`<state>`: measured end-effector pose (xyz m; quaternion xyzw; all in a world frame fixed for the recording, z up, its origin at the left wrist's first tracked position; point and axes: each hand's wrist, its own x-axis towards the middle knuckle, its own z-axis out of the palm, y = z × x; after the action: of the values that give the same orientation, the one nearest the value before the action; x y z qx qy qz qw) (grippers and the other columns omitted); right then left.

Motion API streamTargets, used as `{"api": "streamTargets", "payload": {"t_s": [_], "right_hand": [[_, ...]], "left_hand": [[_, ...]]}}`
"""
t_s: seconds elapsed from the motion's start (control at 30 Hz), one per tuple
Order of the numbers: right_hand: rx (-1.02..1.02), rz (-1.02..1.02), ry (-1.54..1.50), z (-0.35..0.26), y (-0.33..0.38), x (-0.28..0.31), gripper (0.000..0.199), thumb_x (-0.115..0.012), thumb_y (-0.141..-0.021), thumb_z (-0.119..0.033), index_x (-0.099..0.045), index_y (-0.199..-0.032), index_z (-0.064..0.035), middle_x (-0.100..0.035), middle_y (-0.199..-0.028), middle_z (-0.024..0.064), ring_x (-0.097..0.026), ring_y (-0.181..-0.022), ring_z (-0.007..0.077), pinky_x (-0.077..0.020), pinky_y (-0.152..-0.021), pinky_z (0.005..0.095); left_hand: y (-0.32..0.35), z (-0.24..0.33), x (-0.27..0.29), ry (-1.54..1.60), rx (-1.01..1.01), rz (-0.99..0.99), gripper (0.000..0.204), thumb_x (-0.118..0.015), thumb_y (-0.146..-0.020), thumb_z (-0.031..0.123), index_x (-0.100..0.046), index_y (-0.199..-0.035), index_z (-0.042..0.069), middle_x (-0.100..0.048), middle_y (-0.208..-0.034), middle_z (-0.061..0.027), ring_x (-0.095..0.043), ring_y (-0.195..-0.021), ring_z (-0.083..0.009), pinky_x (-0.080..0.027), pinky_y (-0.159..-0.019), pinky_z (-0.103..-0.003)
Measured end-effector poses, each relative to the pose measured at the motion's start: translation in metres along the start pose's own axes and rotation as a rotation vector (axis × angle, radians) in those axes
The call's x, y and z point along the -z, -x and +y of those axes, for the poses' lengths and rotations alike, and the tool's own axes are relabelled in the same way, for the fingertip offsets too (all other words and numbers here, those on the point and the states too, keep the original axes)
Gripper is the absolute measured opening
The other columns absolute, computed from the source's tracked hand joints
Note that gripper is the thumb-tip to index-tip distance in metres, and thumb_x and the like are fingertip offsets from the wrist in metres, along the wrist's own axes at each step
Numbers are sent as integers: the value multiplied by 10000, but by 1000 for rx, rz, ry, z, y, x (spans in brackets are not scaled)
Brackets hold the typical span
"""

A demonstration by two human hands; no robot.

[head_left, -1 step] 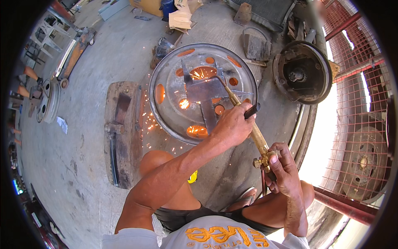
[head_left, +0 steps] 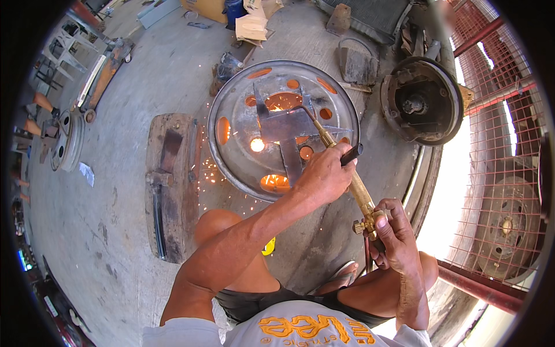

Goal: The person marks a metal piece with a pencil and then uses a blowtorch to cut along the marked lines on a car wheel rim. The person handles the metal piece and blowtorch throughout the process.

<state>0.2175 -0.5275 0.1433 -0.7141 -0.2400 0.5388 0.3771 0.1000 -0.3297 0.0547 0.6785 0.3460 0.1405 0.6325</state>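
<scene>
A brass cutting torch (head_left: 362, 195) slants across the middle, its bent tip over a flat dark steel plate (head_left: 276, 128) with pointed arms. The plate lies across a large steel wheel rim (head_left: 222, 165) with round and oval holes, glowing orange inside. My left hand (head_left: 326, 176) is closed around the torch's neck; a short black cylinder (head_left: 352, 154) sticks out beside it, its kind unclear. At the rear end by the brass valve knobs, my right hand (head_left: 396, 234) grips the torch, thumb on top. Sparks (head_left: 211, 173) scatter left of the rim.
Left of the rim lies a worn metal-and-wood block (head_left: 167, 196) with a dark bar. A brake drum assembly (head_left: 413, 101) stands to the right, beside a red mesh fence (head_left: 491, 115). Cardboard (head_left: 251, 28) lies at the far side. Another person's hand (head_left: 55, 113) is at a wheel (head_left: 69, 141) far left.
The spray of sparks has shifted and is thinner at the plate's far side. Both hands and the torch look the same.
</scene>
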Motion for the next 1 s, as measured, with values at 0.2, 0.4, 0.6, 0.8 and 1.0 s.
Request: {"api": "streamTargets", "payload": {"t_s": [0.2,0.4,0.6,0.8,1.0], "right_hand": [[25,20,-27,2,-6,-2,400,-648,-1114,-389,-409,-1340,-161,-674,-971,141,-573,-514,97,-420,-406,219],[28,39,-56,3,-7,-2,450,-706,-1084,-372,-363,-1296,-172,-679,-979,163,-559,-490,96,-407,-376,224],[31,41,-52,3,-8,-2,465,-723,-1074,-376,-358,-1283,-177,-677,-972,162,-556,-488,98,-404,-371,225],[22,34,-54,2,-8,-3,457,-722,-1074,-378,-365,-1276,-177,-675,-964,155,-556,-492,99,-401,-376,223],[23,40,-52,2,-7,-3,448,-718,-1078,-374,-366,-1274,-177,-677,-963,153,-554,-491,98,-403,-378,222]], "left_hand": [[-4,1,3,-27,-16,16,309,-589,-1114,268,-647,-1112,-35,-713,-803,-99,-752,-674,-189,-581,-666,-378],[-6,-1,2,-47,-35,17,334,-594,-1111,265,-658,-1197,-52,-738,-837,-122,-775,-694,-213,-602,-687,-390],[-6,-1,2,-65,-32,27,357,-598,-1110,261,-644,-1248,-65,-744,-864,-141,-783,-702,-227,-606,-677,-395],[-7,-4,1,-69,-14,29,362,-599,-1111,262,-639,-1271,-60,-749,-874,-146,-785,-702,-234,-604,-681,-397],[-6,-5,1,-75,-34,34,379,-601,-1112,266,-633,-1297,-63,-751,-879,-149,-783,-696,-232,-603,-683,-396]]}}
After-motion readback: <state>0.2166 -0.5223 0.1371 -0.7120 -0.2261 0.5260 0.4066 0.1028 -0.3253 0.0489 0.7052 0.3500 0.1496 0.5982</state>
